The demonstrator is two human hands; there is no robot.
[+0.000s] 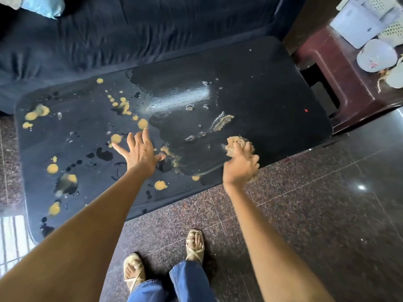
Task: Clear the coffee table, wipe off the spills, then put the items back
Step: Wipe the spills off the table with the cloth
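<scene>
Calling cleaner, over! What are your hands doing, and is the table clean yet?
Left hand open, spread over the black coffee table. Right hand grips a crumpled tan wiping cloth. Yellow spills cover the left half. Nothing blocking.

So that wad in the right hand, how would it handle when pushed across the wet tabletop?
The wad looks soft and crumpled, so it probably squashes rather than holds its shape. The right hand bunches it easily, suggesting it is light. On the wet coffee table it likely soaks up liquid and smears.

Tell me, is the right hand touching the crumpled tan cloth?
Touching. The head view shows the right hand with its fingers curled round the crumpled tan cloth, gripping it over the black coffee table.
</scene>
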